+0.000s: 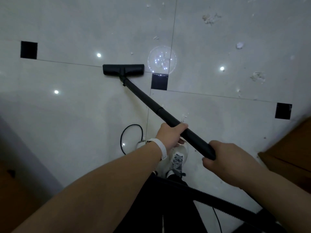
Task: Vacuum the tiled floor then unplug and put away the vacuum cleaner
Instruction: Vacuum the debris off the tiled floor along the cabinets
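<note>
Vacuuming looks midway: across the pale glossy tiled floor (67, 101) the long black vacuum tube (146, 98) slants up to its flat black head (123, 69) at centre frame, left hand (170, 137) and right hand (223, 158) each with fingers wrapped round it, and the next push should go toward the white crumbs (210, 18) at upper right.

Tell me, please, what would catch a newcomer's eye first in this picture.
The black vacuum wand runs diagonally across the centre, gripped by the left hand and the right hand, its floor head flat on the pale tiles. White scraps litter them at upper right.
</note>
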